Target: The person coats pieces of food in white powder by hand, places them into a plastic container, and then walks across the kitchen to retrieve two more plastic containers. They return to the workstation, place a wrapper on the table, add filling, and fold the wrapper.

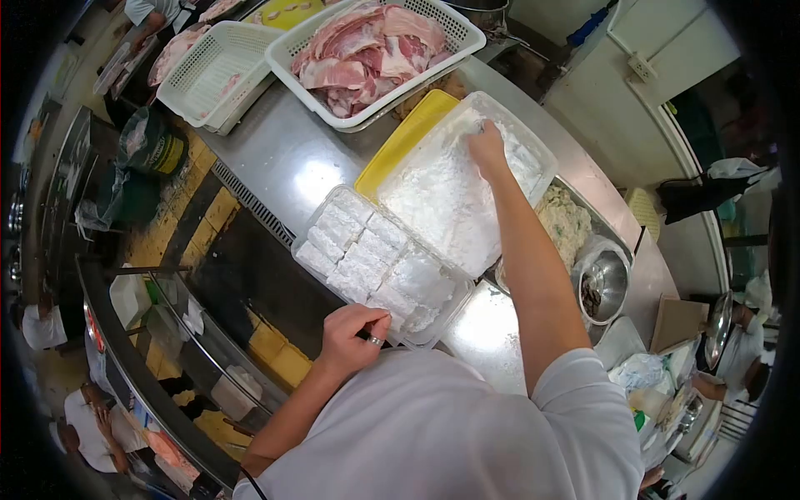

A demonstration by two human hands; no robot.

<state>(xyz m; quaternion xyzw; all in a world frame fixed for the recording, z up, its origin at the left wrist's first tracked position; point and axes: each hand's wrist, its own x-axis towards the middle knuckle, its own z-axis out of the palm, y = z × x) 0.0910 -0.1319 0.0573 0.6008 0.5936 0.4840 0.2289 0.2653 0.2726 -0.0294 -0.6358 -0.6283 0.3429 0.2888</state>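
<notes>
My right hand point(487, 147) reaches into a large clear tub of white flour point(437, 196), its fingertips down at the powder and partly hidden. Near my body, my left hand point(357, 335) is curled, with a ring on one finger, beside the near edge of a clear plastic container point(446, 321). Several flour-coated blocks point(361, 264) lie in rows in that container. Whether the left fingers hold anything is too small to tell. A yellow board point(400, 146) shows under the far left side of the tub.
A white basket of raw meat point(367, 58) and another white basket point(218, 79) stand at the back. Right of the tub are a tray of pale mixture point(560, 227) and a metal bowl point(603, 287). Other people are at the left and right edges.
</notes>
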